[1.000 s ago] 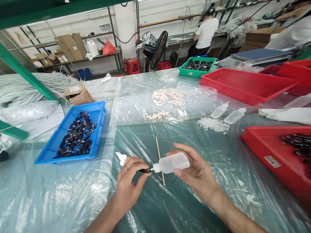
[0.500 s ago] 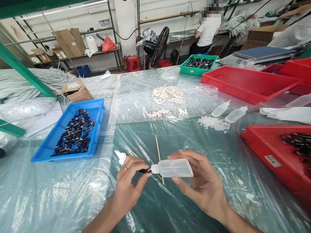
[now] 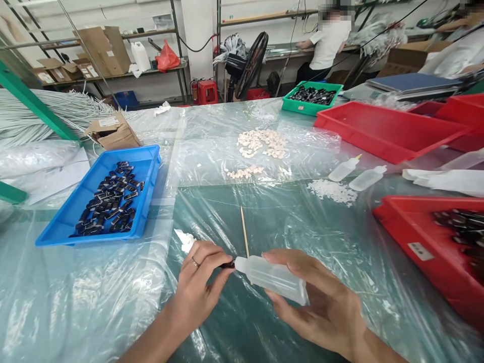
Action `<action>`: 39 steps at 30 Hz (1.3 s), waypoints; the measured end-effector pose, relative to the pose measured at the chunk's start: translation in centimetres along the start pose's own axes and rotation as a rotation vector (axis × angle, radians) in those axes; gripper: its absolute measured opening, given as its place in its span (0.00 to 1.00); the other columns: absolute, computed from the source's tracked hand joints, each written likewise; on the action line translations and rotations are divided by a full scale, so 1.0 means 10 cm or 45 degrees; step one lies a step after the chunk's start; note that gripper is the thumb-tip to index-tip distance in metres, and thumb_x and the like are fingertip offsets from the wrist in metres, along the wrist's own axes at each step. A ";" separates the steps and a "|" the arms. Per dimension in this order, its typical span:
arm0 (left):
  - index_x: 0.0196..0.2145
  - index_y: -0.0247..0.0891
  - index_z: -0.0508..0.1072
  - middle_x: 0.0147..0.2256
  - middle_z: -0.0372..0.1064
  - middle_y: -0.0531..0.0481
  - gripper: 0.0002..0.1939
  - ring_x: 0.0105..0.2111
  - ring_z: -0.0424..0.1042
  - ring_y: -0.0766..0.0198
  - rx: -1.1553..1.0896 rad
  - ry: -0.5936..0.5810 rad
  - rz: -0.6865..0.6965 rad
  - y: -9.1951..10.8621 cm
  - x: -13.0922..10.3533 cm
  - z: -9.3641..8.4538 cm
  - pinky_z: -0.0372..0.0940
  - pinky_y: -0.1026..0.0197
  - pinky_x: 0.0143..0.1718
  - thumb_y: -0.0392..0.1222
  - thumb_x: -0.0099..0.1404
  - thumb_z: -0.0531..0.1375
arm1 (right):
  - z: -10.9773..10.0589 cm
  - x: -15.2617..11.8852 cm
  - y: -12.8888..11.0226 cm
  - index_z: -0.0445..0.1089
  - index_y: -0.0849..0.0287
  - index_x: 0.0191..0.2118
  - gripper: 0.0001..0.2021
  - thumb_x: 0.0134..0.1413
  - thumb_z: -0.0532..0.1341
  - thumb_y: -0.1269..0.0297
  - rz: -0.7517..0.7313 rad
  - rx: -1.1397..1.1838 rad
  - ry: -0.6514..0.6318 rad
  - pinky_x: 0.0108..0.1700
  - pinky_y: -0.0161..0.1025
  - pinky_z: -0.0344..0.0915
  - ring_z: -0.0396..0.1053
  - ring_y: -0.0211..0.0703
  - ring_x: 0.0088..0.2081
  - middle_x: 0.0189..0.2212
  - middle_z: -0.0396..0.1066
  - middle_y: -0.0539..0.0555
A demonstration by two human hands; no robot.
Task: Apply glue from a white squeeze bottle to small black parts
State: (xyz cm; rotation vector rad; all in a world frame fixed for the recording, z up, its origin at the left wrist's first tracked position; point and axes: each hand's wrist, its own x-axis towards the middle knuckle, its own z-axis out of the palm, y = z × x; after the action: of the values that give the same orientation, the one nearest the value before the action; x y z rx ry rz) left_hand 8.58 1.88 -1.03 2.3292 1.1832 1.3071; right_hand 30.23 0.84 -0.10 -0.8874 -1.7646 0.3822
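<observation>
My left hand [image 3: 202, 280] pinches a small black part [image 3: 227, 264] between thumb and fingers. My right hand [image 3: 317, 297] holds a translucent squeeze bottle [image 3: 276, 276] on its side, fingers above and thumb below. The bottle's white cap end meets the black part; the exact contact is hidden by my left fingertips. A thin wooden stick [image 3: 244, 229] lies on the plastic-covered table [image 3: 212, 212], partly behind the bottle. Crumpled white tissue [image 3: 185, 241] lies just beyond my left hand.
A blue tray [image 3: 149, 194] of black parts stands left, a red tray [image 3: 401, 237] right. Small beige pieces [image 3: 264, 141], white bits [image 3: 333, 192] and two bottles [image 3: 367, 178] lie farther back. A person [image 3: 328, 43] is at the back.
The rear end of the bottle has swung down and slightly right with my right hand. Its cap end stays by the black part in my left hand. The view has shifted slightly.
</observation>
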 end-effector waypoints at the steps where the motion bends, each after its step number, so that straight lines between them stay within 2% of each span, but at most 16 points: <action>1: 0.42 0.42 0.70 0.33 0.71 0.51 0.04 0.34 0.71 0.61 -0.001 -0.004 0.006 0.00 0.00 0.00 0.71 0.56 0.36 0.39 0.69 0.59 | 0.00 0.00 0.00 0.57 0.38 0.58 0.39 0.39 0.69 0.71 0.021 0.015 0.002 0.34 0.44 0.77 0.75 0.50 0.41 0.41 0.76 0.53; 10: 0.42 0.42 0.70 0.34 0.72 0.50 0.04 0.34 0.71 0.61 0.012 -0.016 0.039 0.00 0.00 -0.02 0.70 0.58 0.35 0.38 0.69 0.58 | -0.05 -0.01 0.00 0.58 0.38 0.56 0.38 0.38 0.70 0.72 0.209 0.183 -0.038 0.35 0.44 0.77 0.75 0.51 0.40 0.40 0.76 0.52; 16: 0.43 0.42 0.71 0.34 0.73 0.50 0.04 0.35 0.73 0.61 0.026 0.014 0.025 -0.03 -0.01 -0.01 0.70 0.57 0.37 0.39 0.70 0.58 | -0.06 0.00 0.02 0.55 0.42 0.57 0.39 0.39 0.70 0.72 0.309 0.220 -0.029 0.48 0.54 0.72 0.74 0.53 0.42 0.41 0.75 0.54; 20: 0.43 0.43 0.71 0.34 0.73 0.50 0.04 0.35 0.73 0.60 0.031 0.020 0.025 -0.04 -0.01 -0.01 0.70 0.57 0.37 0.39 0.70 0.57 | -0.07 0.01 0.01 0.54 0.42 0.57 0.39 0.39 0.70 0.72 0.320 0.220 -0.055 0.52 0.56 0.69 0.72 0.56 0.47 0.42 0.75 0.54; 24: 0.42 0.44 0.71 0.34 0.73 0.51 0.04 0.35 0.73 0.61 0.047 0.028 0.013 -0.04 -0.01 -0.01 0.70 0.57 0.37 0.39 0.70 0.58 | -0.08 0.03 0.00 0.55 0.42 0.56 0.39 0.39 0.70 0.71 0.325 0.187 -0.066 0.51 0.55 0.70 0.72 0.55 0.47 0.41 0.75 0.53; 30: 0.43 0.42 0.72 0.35 0.74 0.49 0.05 0.37 0.74 0.61 0.014 0.039 0.039 -0.03 0.00 -0.02 0.71 0.57 0.38 0.37 0.70 0.59 | -0.08 0.07 0.01 0.53 0.45 0.58 0.40 0.40 0.70 0.70 0.296 0.212 -0.075 0.47 0.45 0.75 0.76 0.49 0.39 0.40 0.76 0.53; 39: 0.44 0.42 0.72 0.37 0.75 0.48 0.07 0.38 0.75 0.60 0.021 0.025 0.063 -0.03 0.01 -0.04 0.72 0.56 0.39 0.36 0.69 0.58 | -0.09 0.08 0.03 0.54 0.45 0.58 0.40 0.39 0.71 0.70 0.272 0.218 -0.097 0.40 0.40 0.77 0.76 0.48 0.38 0.40 0.76 0.53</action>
State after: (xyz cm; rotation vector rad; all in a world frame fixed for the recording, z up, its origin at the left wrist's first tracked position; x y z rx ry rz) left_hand 8.15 2.14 -0.90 2.3769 1.1537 1.3449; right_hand 31.02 1.54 0.57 -0.9510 -1.6818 0.7037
